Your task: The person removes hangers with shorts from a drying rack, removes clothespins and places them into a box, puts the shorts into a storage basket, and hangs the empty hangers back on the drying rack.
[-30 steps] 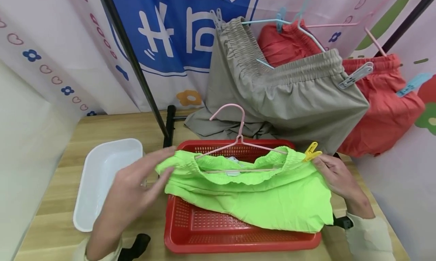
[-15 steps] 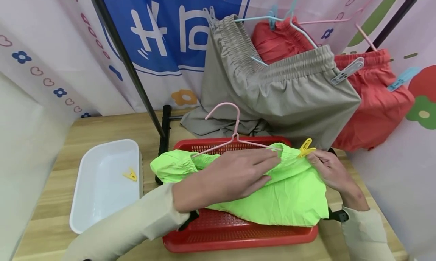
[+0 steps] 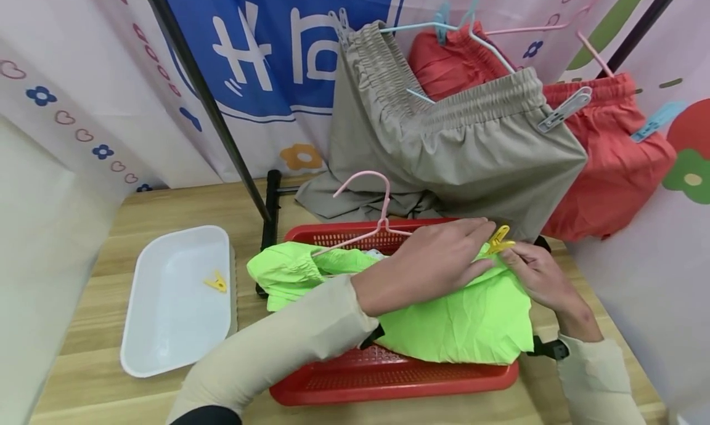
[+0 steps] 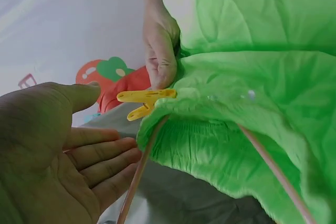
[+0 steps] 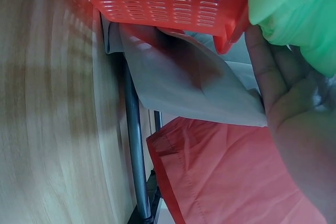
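Rightward across the green shorts (image 3: 466,326), the left hand (image 3: 427,262) has moved near the yellow clip (image 3: 499,241), fingers straight, thumb apart. Shorts overhang the red basket (image 3: 399,388) at its right edge; the right hand (image 3: 543,280) pinches them beside the clip. Gray pants (image 3: 477,151) hang behind its far edge.

Wood-grain table (image 3: 105,302) | 1 white tray (image 3: 169,314) | 1 red basket (image 3: 399,385) | rack foot (image 3: 271,203) | grey cloth (image 3: 327,204), apparently
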Available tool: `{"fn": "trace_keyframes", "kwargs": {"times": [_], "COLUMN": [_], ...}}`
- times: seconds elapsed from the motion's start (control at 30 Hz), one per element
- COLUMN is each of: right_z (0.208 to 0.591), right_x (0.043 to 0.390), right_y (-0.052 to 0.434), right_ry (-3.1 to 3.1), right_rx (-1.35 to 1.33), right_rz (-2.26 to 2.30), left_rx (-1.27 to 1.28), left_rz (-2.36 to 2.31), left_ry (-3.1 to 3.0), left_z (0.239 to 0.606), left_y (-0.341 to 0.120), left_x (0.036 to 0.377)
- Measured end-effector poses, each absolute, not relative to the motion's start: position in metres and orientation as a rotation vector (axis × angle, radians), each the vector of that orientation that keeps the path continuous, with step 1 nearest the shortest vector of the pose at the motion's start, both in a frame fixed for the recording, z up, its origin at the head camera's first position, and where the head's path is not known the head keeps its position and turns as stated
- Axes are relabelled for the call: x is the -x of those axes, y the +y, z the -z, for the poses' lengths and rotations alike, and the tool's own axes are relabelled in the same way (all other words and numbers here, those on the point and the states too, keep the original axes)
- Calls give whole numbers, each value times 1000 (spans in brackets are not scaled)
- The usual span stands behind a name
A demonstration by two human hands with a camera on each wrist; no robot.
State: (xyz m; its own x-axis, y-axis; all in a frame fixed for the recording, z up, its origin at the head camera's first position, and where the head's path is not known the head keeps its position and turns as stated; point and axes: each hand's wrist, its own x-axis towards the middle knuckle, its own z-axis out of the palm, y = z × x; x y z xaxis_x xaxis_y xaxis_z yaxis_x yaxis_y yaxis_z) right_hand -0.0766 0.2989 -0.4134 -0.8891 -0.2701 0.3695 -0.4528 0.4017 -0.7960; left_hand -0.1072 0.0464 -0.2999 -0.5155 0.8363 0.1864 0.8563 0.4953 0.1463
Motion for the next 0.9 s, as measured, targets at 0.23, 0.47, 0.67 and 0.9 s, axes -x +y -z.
{"fn": "trace_keyframes", "kwargs": {"times": [0.23, 0.47, 0.67, 0.9], "right_z": [412, 411, 412, 416], "right_x": [81, 80, 76, 76], "right_y": [301, 302, 301, 299], "right_ry": [-2404, -2414, -2458, -2469], "right_rx": [-725, -757, -741, -779], "right_rz": [-1472, -1468, -1446, -1414], "left_rx": [1440, 1434, 1456, 1435], "left_rz": [471, 527, 601, 566], "left_ry": [-2705, -2749, -2744, -2747], "left_z": [305, 313, 318, 321], "left_y": [68, 79, 79, 78], "left_x": [114, 118, 118, 117]}}
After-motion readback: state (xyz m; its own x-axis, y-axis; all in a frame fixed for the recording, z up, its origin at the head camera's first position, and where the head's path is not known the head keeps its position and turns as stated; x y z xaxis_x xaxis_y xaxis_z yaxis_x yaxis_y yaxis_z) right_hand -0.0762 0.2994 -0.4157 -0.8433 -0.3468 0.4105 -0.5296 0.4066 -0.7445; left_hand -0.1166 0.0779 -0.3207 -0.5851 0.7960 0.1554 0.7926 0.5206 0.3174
